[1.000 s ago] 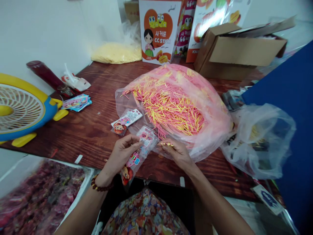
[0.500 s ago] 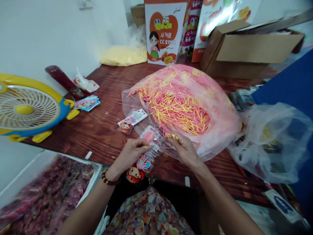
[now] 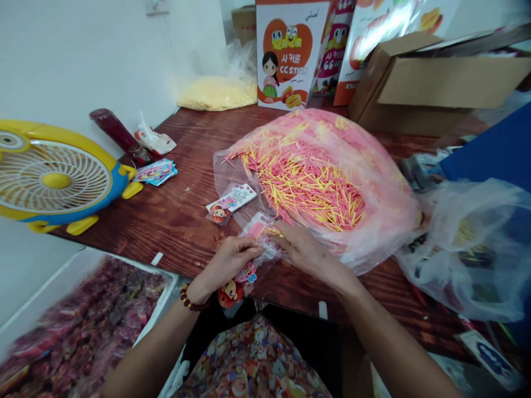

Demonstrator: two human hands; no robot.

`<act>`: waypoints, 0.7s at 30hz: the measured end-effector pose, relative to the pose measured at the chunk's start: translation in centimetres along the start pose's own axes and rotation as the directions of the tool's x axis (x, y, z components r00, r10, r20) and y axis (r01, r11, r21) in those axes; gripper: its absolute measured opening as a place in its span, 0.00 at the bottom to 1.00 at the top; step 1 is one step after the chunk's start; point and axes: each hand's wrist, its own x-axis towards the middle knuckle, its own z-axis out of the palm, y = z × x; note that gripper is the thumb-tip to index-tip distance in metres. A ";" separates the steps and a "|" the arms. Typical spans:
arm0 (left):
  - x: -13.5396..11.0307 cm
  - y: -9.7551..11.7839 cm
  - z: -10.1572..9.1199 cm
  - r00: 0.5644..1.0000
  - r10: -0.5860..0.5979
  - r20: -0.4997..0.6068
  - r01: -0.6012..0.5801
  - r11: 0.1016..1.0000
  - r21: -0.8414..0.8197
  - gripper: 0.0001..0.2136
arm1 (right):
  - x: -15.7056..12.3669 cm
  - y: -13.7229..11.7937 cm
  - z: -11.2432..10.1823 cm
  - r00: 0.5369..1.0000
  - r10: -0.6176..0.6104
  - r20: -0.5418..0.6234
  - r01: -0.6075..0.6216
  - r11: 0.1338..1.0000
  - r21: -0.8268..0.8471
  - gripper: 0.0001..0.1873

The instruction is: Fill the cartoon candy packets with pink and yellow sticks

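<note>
Through the head camera I find both hands at work low in the centre of the frame. The left hand [image 3: 232, 258] is closed in a pinch on a printed clear packet [image 3: 248, 272], which slants from the centre of the frame down toward the table's front edge. The right hand [image 3: 305, 246] is closed around a small bunch of sticks [image 3: 276, 232], their yellow ends showing at the fingertips beside the packet's upper part. I cannot tell whether any of that bunch is inside the packet.

Directly beyond the hands, right of centre, I note a large plastic bag [image 3: 379, 232] lying open, with loose pink and yellow sticks heaped inside. More packets [image 3: 231, 202] lie just left of its mouth.

At the left edge I record a yellow and blue fan [image 3: 58, 180]; near it, a dark red bottle [image 3: 111, 130], a tissue pack [image 3: 156, 142] and some printed cards [image 3: 155, 172]. A printed box [image 3: 290, 61] stands at top centre, an open cardboard box [image 3: 440, 83] at upper right. At lower left sits a white-rimmed bin [image 3: 168, 282] of reddish wrapped items. The table [image 3: 186, 213] is dark wood.
</note>
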 end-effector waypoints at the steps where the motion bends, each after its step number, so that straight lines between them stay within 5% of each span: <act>1: -0.1 0.0 0.1 1.000 0.028 -0.008 -0.028 1.000 0.011 0.18 | 0.1 -0.1 -0.1 0.997 0.051 -0.062 -0.044 0.993 0.107 0.09; 3: -0.3 0.1 0.2 0.995 0.097 -0.032 -0.096 0.995 0.042 0.17 | 0.4 -0.6 -0.1 0.956 0.178 -0.235 -0.072 0.914 0.400 0.08; 5: -0.5 0.2 0.4 0.985 0.164 -0.053 -0.159 0.984 0.082 0.16 | 0.9 -1.3 0.2 0.884 0.295 -0.362 0.029 0.740 0.672 0.06; 9: -0.5 0.4 0.7 0.972 0.221 -0.076 -0.213 0.972 0.101 0.16 | 1.8 -3.0 1.4 0.820 0.366 -0.440 0.239 0.480 0.844 0.05; 12: -0.3 0.3 1.0 0.971 0.226 -0.083 -0.221 0.973 0.070 0.15 | 2.3 -3.6 2.5 0.796 0.375 -0.475 0.268 0.486 0.832 0.05; 17: 0.0 0.0 1.2 0.963 0.223 -0.150 -0.222 0.975 0.022 0.14 | 1.8 -3.0 4.1 0.812 0.411 -0.414 0.140 0.552 0.822 0.06; 21: 0.4 -0.3 1.3 0.957 0.214 -0.196 -0.224 0.974 -0.029 0.12 | 1.1 -2.6 3.9 0.865 0.331 -0.378 0.020 0.730 0.683 0.09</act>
